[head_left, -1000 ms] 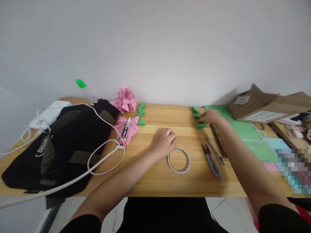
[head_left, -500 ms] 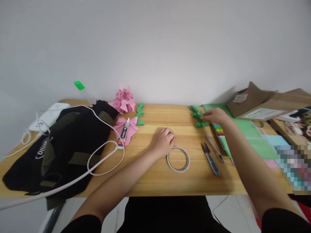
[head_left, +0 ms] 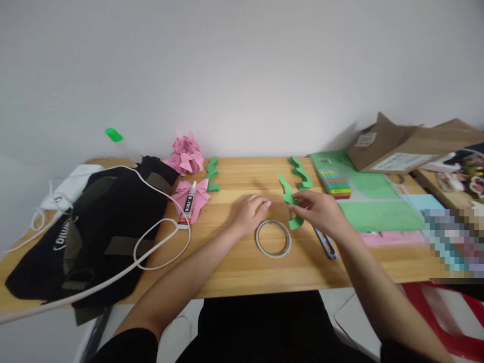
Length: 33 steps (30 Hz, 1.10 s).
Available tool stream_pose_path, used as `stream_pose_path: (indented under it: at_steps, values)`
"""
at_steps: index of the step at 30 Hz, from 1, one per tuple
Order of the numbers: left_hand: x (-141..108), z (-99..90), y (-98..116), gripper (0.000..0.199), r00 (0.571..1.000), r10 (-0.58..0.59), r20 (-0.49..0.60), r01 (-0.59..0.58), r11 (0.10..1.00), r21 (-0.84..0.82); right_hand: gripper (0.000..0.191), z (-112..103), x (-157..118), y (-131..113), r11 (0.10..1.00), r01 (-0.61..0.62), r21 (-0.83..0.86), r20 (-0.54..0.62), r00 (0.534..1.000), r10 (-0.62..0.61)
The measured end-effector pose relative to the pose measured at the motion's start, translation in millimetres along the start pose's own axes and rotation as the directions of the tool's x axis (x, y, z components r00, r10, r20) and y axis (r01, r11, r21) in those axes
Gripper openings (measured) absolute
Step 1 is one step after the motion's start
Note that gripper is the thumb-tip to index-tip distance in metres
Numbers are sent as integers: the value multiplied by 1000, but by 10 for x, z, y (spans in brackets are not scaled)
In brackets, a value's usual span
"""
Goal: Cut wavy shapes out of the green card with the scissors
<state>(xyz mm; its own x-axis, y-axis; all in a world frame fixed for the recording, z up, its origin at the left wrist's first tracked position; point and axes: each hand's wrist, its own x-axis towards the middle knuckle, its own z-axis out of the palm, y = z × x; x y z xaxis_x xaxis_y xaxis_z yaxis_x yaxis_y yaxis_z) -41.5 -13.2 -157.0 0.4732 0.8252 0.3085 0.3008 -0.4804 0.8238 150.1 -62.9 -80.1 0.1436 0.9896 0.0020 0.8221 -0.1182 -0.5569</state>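
Observation:
A wavy green paper strip (head_left: 289, 197) is pinched between the thumb and fingers of my right hand (head_left: 316, 207), raised a little above the table. To its left, my left hand (head_left: 250, 214) rests with curled fingers drawn together and nothing visible in them. A roll of tape (head_left: 274, 239) lies flat just below, between the two hands. Another wavy green paper strip (head_left: 300, 174) stands behind my right hand, and a similar green piece (head_left: 213, 175) is at the back left. Blue-handled thread snips (head_left: 328, 245) are partly hidden under my right wrist.
At left are a black bag (head_left: 113, 232), white cable (head_left: 124, 272), pink paper flower (head_left: 186, 154), and a glue tube (head_left: 188, 205) on a pink paper bow (head_left: 200, 194). Right are coloured tabs (head_left: 336, 185), green paper (head_left: 381, 216) and a cardboard box (head_left: 397, 148).
My right hand has come left and nearer, bringing one green paper strip away from the pair at the back. My left hand has shifted slightly, its fingers less tightly curled.

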Motion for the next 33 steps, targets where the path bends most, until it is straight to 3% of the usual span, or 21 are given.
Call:
stream_pose_path:
  at_steps: [5, 9, 14, 19, 27, 33]
  values:
    - [25, 4, -88, 36, 995, -102, 1, 100, 970, -222, 13, 464, -117, -235, 996, -16, 85, -96, 995, 24]
    - [57, -4, -116, 36, 986, -165, -27, 146, 930, -338, 19, 655, -105, -221, 967, -17, 255, -118, 992, 48]
    - [72, -20, -96, 36, 973, -226, -44, 184, 877, -444, 33, 705, -97, -100, 858, -4, 513, -40, 999, 28]
    - [70, -30, -66, 35, 961, -274, -42, 218, 841, -494, 41, 680, -107, -73, 764, -58, 642, 17, 998, 62]
    - [79, -41, -63, 35, 948, -316, -47, 248, 819, -517, 44, 719, -113, -75, 666, -113, 738, 19, 989, 147]
    - [72, -43, -49, 35, 944, -325, -49, 254, 815, -521, 40, 778, -76, -27, 665, -105, 739, -25, 983, 183]
